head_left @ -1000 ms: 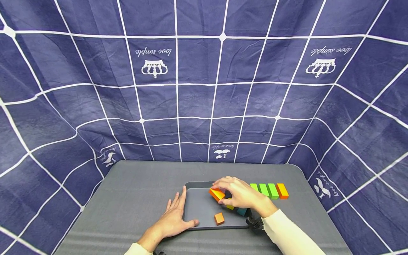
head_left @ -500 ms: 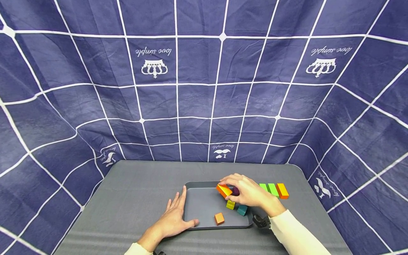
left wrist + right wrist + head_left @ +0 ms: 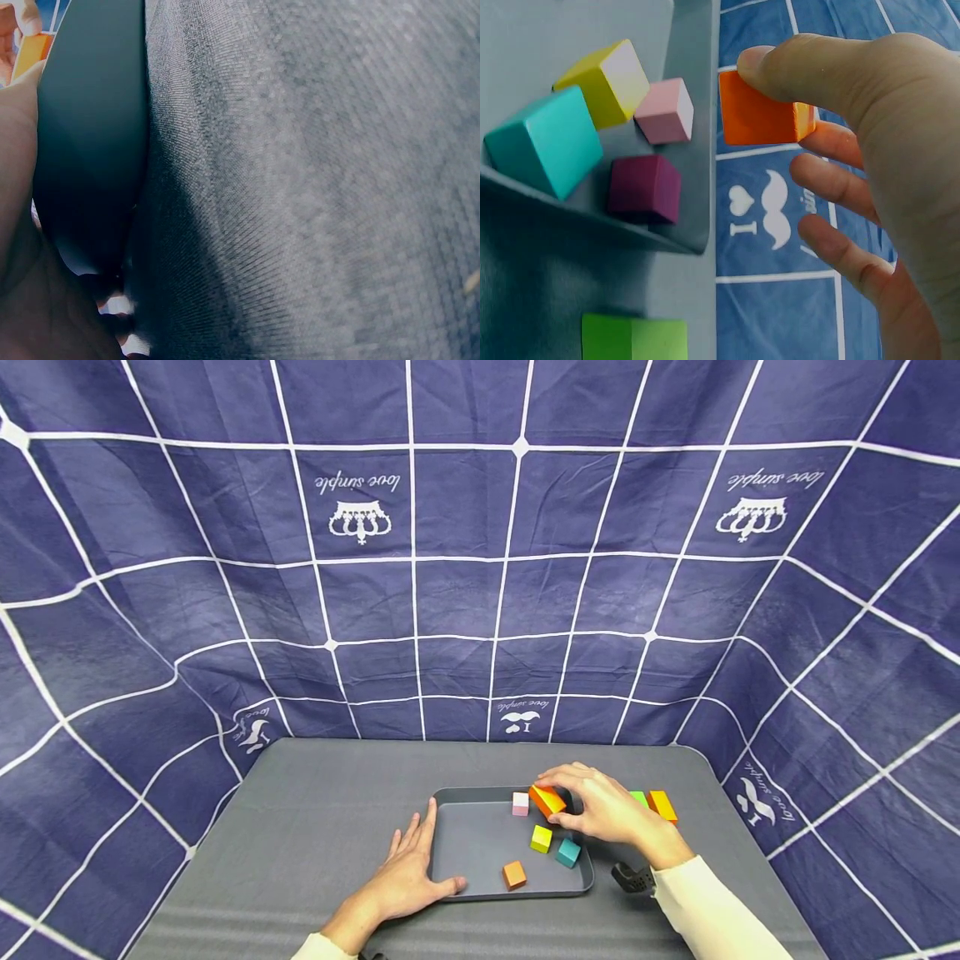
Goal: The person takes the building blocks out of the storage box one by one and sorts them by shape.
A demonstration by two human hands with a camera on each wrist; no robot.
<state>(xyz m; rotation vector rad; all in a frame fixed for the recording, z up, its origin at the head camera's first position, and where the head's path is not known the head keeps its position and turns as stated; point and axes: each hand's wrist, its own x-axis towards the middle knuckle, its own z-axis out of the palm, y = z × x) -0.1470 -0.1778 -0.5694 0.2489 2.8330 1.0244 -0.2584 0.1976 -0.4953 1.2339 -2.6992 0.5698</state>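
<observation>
The right hand [image 3: 611, 810] pinches an orange rectangular block [image 3: 547, 801] near the far right corner of the gray tray [image 3: 471, 843]; a pink cube [image 3: 520, 805], yellow cube [image 3: 541, 839], teal cube [image 3: 567, 852], orange cube [image 3: 513, 876] and purple cube [image 3: 643, 189] sit inside; the left hand [image 3: 397, 881], fingers straight, touches its left side.

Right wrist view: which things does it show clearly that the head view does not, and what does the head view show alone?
Only the right wrist view clearly shows the purple cube in the tray.

Only the head view shows the left hand, the orange cube in the tray and the unheld orange block.

Both show the right hand pinching the held orange block, plus pink, yellow and teal cubes and green block surfaces.
</observation>
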